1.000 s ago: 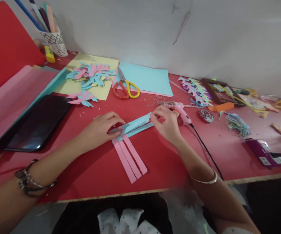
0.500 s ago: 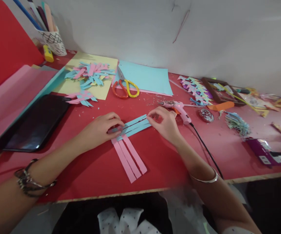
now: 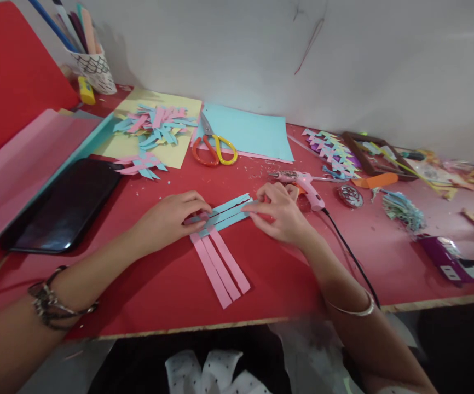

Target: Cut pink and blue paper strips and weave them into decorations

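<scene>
Our left hand (image 3: 176, 214), curled but not closed, steadied blue strips (image 3: 229, 216) where they met pink strips (image 3: 221, 268) on the red table (image 3: 288, 287), our right hand (image 3: 281, 214) touched the blue ends, its pinch unclear, and keeping them flat seemed wisest.

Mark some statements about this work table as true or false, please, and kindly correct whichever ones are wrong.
1. The left hand is where the pink strips and blue strips meet. True.
2. The right hand is touching the free ends of the pink strips. False: the right hand is at the end of the blue strips.
3. The scissors have one red handle and one yellow handle. True.
4. The glue gun is green. False: the glue gun is pink.
5. The phone lies to the right of the pink strips. False: the phone lies to their left.
</scene>
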A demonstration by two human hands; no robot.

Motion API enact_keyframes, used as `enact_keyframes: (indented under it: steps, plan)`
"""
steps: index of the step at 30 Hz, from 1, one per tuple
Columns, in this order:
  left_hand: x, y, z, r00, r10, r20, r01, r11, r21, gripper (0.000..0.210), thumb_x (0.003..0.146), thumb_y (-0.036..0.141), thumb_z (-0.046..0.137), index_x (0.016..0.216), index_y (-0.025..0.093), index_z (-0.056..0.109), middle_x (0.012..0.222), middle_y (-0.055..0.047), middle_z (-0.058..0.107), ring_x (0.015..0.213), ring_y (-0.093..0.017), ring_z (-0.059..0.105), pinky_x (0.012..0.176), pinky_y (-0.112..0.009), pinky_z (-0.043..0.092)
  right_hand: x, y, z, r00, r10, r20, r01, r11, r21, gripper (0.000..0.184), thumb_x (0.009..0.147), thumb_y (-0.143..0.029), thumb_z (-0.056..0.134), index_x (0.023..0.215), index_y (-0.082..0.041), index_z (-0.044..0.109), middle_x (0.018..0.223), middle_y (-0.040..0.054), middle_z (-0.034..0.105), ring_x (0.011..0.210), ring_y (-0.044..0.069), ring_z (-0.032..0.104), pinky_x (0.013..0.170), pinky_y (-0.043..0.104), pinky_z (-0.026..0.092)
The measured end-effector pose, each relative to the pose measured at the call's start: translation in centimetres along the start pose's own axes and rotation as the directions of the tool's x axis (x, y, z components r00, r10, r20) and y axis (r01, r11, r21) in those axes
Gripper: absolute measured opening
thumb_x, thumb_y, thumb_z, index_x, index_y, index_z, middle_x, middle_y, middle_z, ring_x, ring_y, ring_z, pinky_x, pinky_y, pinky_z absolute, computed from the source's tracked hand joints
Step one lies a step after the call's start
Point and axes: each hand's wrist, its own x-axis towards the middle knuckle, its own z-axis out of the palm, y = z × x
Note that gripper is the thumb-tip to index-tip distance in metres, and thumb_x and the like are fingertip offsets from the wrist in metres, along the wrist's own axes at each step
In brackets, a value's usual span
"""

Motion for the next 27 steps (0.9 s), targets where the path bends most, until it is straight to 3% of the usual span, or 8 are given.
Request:
enact_keyframes:
  steps: [3, 8, 13, 15, 19, 22, 24, 27]
  plan:
    - [0.0, 0.0, 0.0, 1.000, -0.004, -0.005, 0.004, 1.000, -0.007, 0.028, 0.082, 0.038, 0.040, 0.089, 0.020, 0.060, 0.091, -0.004, 0.058, 0.076, -0.014, 0.055, 0.061, -0.024, 0.040, 0.0, -0.1, 0.1, 0.998, -0.035, 0.051, 0.037, 0.998, -0.043, 0.023, 0.082, -0.025, 0.046, 0.085, -0.027, 0.069, 0.080, 0.0025, 0.049, 0.074, 0.015, 0.042, 0.069, 0.033, 0.019]
    - [-0.1, 0.3, -0.2, 1.000, -0.029, -0.009, 0.029, 1.000, -0.006, 0.030, 0.081, 0.040, 0.039, 0.085, 0.021, 0.061, 0.089, -0.004, 0.058, 0.075, -0.015, 0.055, 0.060, -0.024, 0.040, -0.1, 1.2, 0.1, 0.998, 0.033, 0.052, -0.025, 0.989, -0.148, 0.023, 0.082, -0.030, 0.046, 0.083, -0.024, 0.068, 0.081, 0.0037, 0.051, 0.076, 0.016, 0.042, 0.069, 0.033, 0.019]
    - [0.0, 0.5, -0.3, 0.999, -0.053, -0.006, 0.053, 0.999, -0.007, 0.029, 0.080, 0.039, 0.039, 0.083, 0.020, 0.061, 0.089, -0.004, 0.058, 0.073, -0.014, 0.054, 0.058, -0.023, 0.039, -0.1, 1.9, -0.1, 0.992, 0.106, -0.061, -0.118, 0.966, -0.230, 0.026, 0.082, -0.030, 0.044, 0.070, -0.020, 0.066, 0.076, 0.0038, 0.050, 0.077, 0.017, 0.044, 0.071, 0.035, 0.019]
    - [0.0, 0.5, -0.3, 0.999, -0.052, 0.001, 0.052, 0.999, -0.013, 0.027, 0.080, 0.038, 0.040, 0.083, 0.020, 0.061, 0.089, -0.004, 0.058, 0.071, -0.013, 0.054, 0.057, -0.023, 0.039, -0.1, 1.3, -0.1, 0.989, 0.110, -0.095, -0.128, 0.968, -0.216, 0.026, 0.082, -0.029, 0.042, 0.075, -0.020, 0.065, 0.076, 0.0037, 0.051, 0.076, 0.017, 0.045, 0.071, 0.035, 0.020]
    - [0.0, 0.3, -0.2, 0.999, -0.037, 0.010, 0.037, 0.999, -0.015, 0.025, 0.079, 0.035, 0.041, 0.084, 0.020, 0.060, 0.088, -0.003, 0.057, 0.071, -0.013, 0.054, 0.057, -0.023, 0.038, 0.1, -0.9, 0.4, 0.999, -0.034, 0.038, 0.039, 0.990, -0.136, 0.026, 0.083, -0.031, 0.043, 0.098, -0.024, 0.063, 0.084, 0.0049, 0.054, 0.078, 0.017, 0.045, 0.068, 0.034, 0.019]
    - [0.0, 0.1, -0.1, 1.000, -0.014, -0.007, 0.014, 1.000, -0.012, 0.024, 0.079, 0.034, 0.041, 0.085, 0.020, 0.059, 0.088, -0.003, 0.057, 0.074, -0.014, 0.054, 0.059, -0.023, 0.039, 0.2, -2.5, 1.0, 0.972, -0.160, 0.170, 0.178, 0.979, -0.100, 0.033, 0.084, -0.038, 0.042, 0.112, -0.026, 0.056, 0.093, 0.0071, 0.055, 0.082, 0.019, 0.043, 0.069, 0.034, 0.019]
    - [0.0, 0.1, -0.1, 1.000, -0.008, -0.010, 0.008, 1.000, -0.009, 0.023, 0.079, 0.033, 0.041, 0.085, 0.020, 0.059, 0.087, -0.003, 0.057, 0.074, -0.014, 0.054, 0.060, -0.023, 0.039, 0.2, -2.9, 1.2, 0.958, -0.186, 0.219, 0.211, 0.973, -0.099, 0.037, 0.085, -0.041, 0.041, 0.115, -0.026, 0.054, 0.095, 0.0082, 0.054, 0.085, 0.020, 0.042, 0.069, 0.034, 0.019]
    - [0.0, 0.2, -0.1, 1.000, -0.013, -0.006, 0.013, 1.000, -0.012, 0.024, 0.079, 0.033, 0.041, 0.083, 0.019, 0.059, 0.087, -0.003, 0.057, 0.073, -0.014, 0.054, 0.059, -0.023, 0.038, 0.3, -2.5, 1.1, 0.964, -0.135, 0.228, 0.166, 0.978, -0.123, 0.034, 0.084, -0.043, 0.042, 0.105, -0.024, 0.060, 0.095, 0.0084, 0.054, 0.085, 0.020, 0.041, 0.070, 0.034, 0.019]
